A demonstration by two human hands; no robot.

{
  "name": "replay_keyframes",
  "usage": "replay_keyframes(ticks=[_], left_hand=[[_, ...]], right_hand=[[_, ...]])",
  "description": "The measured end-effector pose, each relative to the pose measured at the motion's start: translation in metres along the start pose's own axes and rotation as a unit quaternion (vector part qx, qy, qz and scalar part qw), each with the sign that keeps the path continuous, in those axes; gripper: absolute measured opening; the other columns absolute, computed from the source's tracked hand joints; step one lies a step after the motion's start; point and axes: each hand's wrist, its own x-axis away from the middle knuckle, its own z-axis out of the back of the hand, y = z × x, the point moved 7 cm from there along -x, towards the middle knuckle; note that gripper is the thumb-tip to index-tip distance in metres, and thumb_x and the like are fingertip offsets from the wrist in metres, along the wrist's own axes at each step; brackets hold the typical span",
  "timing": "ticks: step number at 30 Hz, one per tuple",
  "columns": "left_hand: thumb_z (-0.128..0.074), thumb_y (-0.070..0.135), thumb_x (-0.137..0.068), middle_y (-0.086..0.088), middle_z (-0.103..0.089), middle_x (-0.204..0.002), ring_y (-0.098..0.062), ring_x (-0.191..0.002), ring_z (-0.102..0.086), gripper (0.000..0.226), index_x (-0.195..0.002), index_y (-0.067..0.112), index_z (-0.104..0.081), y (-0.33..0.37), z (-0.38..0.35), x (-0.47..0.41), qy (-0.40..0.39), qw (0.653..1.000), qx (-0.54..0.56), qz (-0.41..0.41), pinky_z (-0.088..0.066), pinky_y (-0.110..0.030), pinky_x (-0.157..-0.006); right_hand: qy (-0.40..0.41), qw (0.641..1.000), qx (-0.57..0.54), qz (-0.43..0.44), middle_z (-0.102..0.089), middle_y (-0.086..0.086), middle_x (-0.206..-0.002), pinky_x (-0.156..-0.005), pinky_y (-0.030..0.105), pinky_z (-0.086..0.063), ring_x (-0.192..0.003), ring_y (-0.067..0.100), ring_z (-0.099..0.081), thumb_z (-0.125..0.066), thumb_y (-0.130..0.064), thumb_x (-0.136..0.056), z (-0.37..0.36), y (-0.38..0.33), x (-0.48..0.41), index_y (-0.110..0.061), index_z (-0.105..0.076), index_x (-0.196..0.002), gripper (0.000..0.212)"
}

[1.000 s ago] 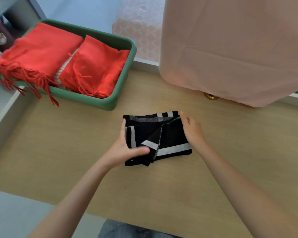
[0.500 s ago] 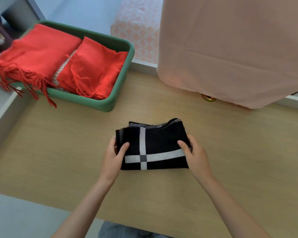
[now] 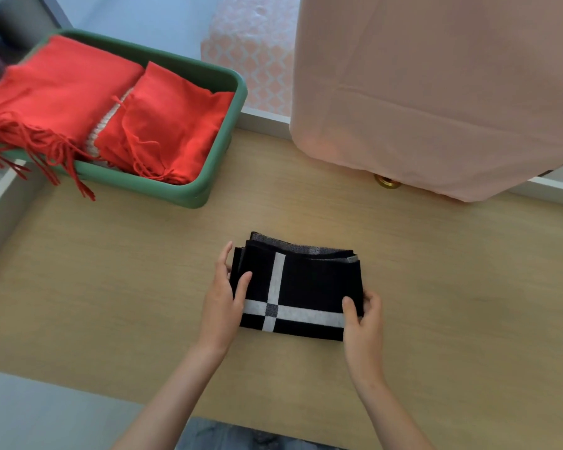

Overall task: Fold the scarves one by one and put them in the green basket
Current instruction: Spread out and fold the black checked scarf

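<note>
Black scarf folded into thick pad, flat on table, near green basket but apart from it. Left hand pinches left edge, thumb on top; right hand pinches near right corner. Likely light, soft, floppy — layers may slide apart. Best lifted from both ends, fingers under whole stack.

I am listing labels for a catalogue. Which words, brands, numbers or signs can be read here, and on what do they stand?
None: no text is visible. The black scarf bears only crossed white stripes; the red scarves, the green basket and the pink cloth show no label or print.
</note>
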Motion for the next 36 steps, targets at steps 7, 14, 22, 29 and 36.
replay_keyframes(ticks=[7,14,22,29,36], left_hand=[[-0.051,0.032,-0.096,-0.018,-0.061,-0.122,-0.032,-0.094,-0.065,0.054,-0.145,0.017,-0.032,0.010,-0.012,-0.007,0.021,0.992,-0.124,-0.009,-0.047,-0.028,-0.065],[-0.049,0.033,-0.097,-0.009,-0.053,-0.127,-0.025,-0.111,-0.053,0.045,-0.135,0.008,-0.044,0.002,-0.008,-0.009,0.066,0.985,-0.157,0.035,-0.042,-0.029,-0.084],[-0.060,0.037,-0.092,-0.006,-0.055,-0.129,-0.022,-0.116,-0.054,0.055,-0.135,0.007,-0.041,-0.019,-0.018,-0.015,-0.069,0.970,0.000,0.232,-0.043,-0.029,-0.087],[-0.066,0.030,-0.087,0.006,-0.065,-0.099,-0.009,-0.091,-0.061,0.011,-0.093,0.027,-0.057,-0.013,-0.016,-0.004,-0.093,0.949,0.125,0.272,-0.048,-0.025,-0.071],[-0.067,0.022,-0.087,-0.003,-0.063,-0.111,-0.015,-0.094,-0.063,0.037,-0.118,0.015,-0.048,0.005,0.020,0.014,-0.075,0.919,0.238,0.305,-0.048,-0.025,-0.063]], right_hand=[[0.044,0.994,0.093,-0.047,-0.065,-0.009,-0.093,-0.092,0.049,-0.047,-0.103,0.025,-0.055,-0.045,-0.051,-0.093,0.011,0.038,-0.010,-0.027,-0.057,-0.102,0.029],[0.008,0.983,0.177,0.051,-0.063,-0.005,-0.092,-0.070,0.034,-0.052,-0.083,0.016,-0.059,-0.044,-0.048,-0.095,0.004,0.003,-0.037,-0.018,-0.056,-0.116,0.039],[-0.037,0.988,0.114,-0.092,-0.047,0.005,-0.136,-0.105,0.039,-0.041,-0.123,0.020,-0.047,-0.058,-0.040,-0.091,0.001,0.028,-0.044,-0.008,-0.038,-0.140,0.061],[-0.077,0.991,0.041,-0.105,-0.056,0.000,-0.120,-0.087,0.028,-0.041,-0.107,0.014,-0.052,-0.056,-0.026,-0.095,-0.002,0.010,-0.039,-0.012,-0.049,-0.128,0.037],[-0.123,0.989,0.081,-0.015,-0.059,-0.005,-0.109,-0.073,0.028,-0.046,-0.097,0.014,-0.057,-0.051,-0.027,-0.098,-0.030,-0.077,-0.059,-0.022,-0.048,-0.113,0.016]])
